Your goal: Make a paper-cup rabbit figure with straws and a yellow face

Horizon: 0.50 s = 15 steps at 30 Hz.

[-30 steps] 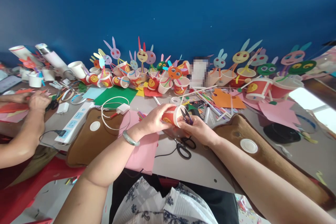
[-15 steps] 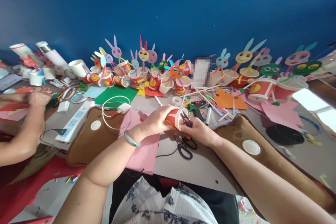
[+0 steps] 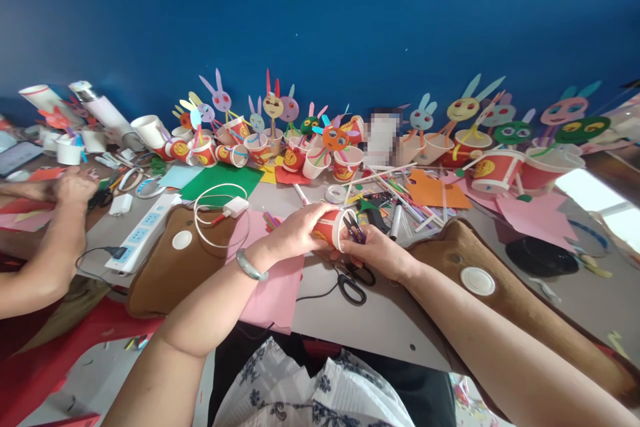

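Note:
My left hand (image 3: 299, 228) is wrapped round a red and white paper cup (image 3: 327, 228), tilted so its open mouth faces right. At that mouth my right hand (image 3: 376, 250) grips what look like small scissors (image 3: 354, 230) with dark, purplish handles. Their tips reach the cup's rim, though whether they pierce the wall I cannot tell. The right fingers are partly hidden behind the cup. Just below both hands, black-handled scissors (image 3: 353, 288) lie on the table, their blades out of sight. Pink paper (image 3: 273, 293) lies under my left wrist.
Paper cups with rabbit faces (image 3: 273, 105) line the blue wall. A power strip (image 3: 145, 232), a white charger (image 3: 236, 207) and brown cushions (image 3: 163, 267) flank my arms. Straws and scraps (image 3: 407, 203) litter the table behind the cup. Another person's hands (image 3: 75, 187) are at the left.
Both hands keep their grip on the cup and the small scissors. The cup and the scissors have shifted only very slightly.

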Each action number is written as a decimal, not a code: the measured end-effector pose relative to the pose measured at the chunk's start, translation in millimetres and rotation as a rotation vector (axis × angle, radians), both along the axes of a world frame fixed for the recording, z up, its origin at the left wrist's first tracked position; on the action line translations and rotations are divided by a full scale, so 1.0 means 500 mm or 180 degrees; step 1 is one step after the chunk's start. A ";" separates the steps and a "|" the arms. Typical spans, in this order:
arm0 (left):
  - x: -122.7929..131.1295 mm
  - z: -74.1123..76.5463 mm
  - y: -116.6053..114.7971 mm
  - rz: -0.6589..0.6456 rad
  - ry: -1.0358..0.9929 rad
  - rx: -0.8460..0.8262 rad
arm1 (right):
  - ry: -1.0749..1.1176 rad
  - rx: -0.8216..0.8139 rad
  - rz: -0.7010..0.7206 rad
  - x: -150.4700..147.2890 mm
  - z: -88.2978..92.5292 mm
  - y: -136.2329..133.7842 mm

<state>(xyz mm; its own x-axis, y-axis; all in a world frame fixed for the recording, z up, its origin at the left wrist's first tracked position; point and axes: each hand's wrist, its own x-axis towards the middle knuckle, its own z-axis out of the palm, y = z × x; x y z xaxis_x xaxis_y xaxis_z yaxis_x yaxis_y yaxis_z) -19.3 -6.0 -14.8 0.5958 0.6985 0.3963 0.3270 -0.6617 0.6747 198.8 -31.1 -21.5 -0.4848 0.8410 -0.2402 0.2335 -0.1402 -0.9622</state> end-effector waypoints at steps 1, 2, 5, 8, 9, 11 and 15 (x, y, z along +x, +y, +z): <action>0.000 -0.001 0.000 0.0007 0.0012 0.0000 | -0.0001 0.0000 0.0004 -0.001 0.002 -0.001; 0.000 -0.001 0.000 0.0011 0.0017 0.0002 | -0.0004 0.0007 0.0001 -0.002 0.005 -0.001; 0.000 0.000 0.000 0.0001 0.0025 -0.0002 | -0.0054 0.0047 -0.0007 -0.005 0.016 -0.004; 0.000 0.003 -0.002 -0.0006 0.0032 0.0004 | -0.0166 0.0061 -0.0037 -0.009 0.023 -0.006; 0.000 0.003 -0.002 0.0004 0.0032 0.0014 | -0.0194 0.0073 -0.0047 -0.010 0.025 -0.007; 0.001 0.003 -0.003 0.0023 0.0029 0.0044 | -0.0216 0.0110 -0.0058 -0.011 0.026 -0.007; 0.001 0.003 -0.003 0.0039 0.0023 0.0081 | -0.0252 0.0144 -0.0130 -0.013 0.025 -0.008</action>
